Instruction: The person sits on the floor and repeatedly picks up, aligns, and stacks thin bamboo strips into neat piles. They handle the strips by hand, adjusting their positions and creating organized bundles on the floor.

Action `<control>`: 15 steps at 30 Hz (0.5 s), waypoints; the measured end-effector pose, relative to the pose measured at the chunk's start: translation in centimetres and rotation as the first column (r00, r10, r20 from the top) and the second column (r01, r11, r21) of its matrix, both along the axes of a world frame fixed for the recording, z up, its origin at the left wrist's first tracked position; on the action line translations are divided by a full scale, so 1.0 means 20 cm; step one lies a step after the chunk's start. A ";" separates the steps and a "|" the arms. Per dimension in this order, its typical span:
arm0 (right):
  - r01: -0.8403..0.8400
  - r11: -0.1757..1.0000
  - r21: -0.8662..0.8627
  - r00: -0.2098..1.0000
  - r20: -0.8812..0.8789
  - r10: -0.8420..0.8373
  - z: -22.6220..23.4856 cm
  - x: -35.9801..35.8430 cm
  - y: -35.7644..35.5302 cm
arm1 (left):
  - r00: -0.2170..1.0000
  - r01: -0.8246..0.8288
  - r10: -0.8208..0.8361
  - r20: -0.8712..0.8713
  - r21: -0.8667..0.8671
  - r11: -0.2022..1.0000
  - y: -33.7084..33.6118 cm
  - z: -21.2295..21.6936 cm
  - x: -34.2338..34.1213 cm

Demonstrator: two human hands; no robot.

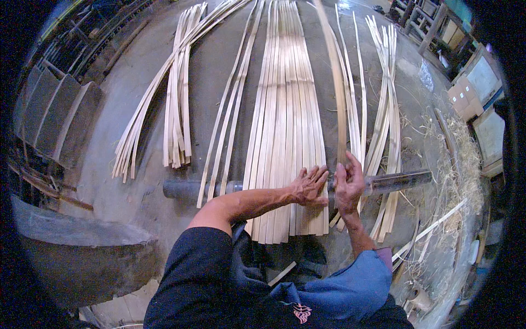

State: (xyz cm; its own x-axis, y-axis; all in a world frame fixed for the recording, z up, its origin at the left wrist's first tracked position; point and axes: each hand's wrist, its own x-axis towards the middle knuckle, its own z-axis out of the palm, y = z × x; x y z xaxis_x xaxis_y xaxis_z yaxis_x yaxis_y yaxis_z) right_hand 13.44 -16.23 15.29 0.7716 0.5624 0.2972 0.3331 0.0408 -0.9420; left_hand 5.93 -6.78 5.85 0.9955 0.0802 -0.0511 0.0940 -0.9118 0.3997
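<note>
Right hand (348,183) pinching bamboo strip (337,88), left hand (310,185) flat on laid strips (285,120)

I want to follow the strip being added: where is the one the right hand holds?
In the head view the single bamboo strip runs up from the right hand, just right of the flat row of strips.

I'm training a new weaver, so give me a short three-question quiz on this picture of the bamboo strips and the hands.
1. True or false: the left hand lies flat on the middle row of strips.
2. What does the right hand grip? A) a knife B) a single strip C) a rope
3. What long dark thing lies crosswise under the strips, near the hands?

Key: 1 true; 2 B; 3 a pipe.
</note>
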 end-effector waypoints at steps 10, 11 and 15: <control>-0.186 0.974 -0.129 0.976 -0.142 0.167 0.15 0.23 0.65 | 0.997 0.052 -0.052 0.051 0.001 0.999 0.02 -0.04 0.01; -0.196 0.969 -0.149 0.975 -0.136 0.176 0.11 0.21 0.70 | 0.998 0.048 -0.047 0.052 -0.021 0.999 0.03 -0.06 0.01; -0.201 0.967 -0.158 0.946 -0.289 0.149 -0.11 0.01 0.87 | 0.983 -0.004 0.047 0.175 -0.236 0.972 0.14 -0.21 -0.04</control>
State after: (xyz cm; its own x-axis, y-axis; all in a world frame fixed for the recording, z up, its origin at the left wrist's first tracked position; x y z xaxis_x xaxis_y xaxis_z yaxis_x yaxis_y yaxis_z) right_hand 13.54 1.07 13.10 0.6926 0.7207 -0.0315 0.0659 -0.1066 -0.9921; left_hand 5.19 -4.02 1.60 0.9879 0.1127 0.1066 0.0238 -0.7892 0.6136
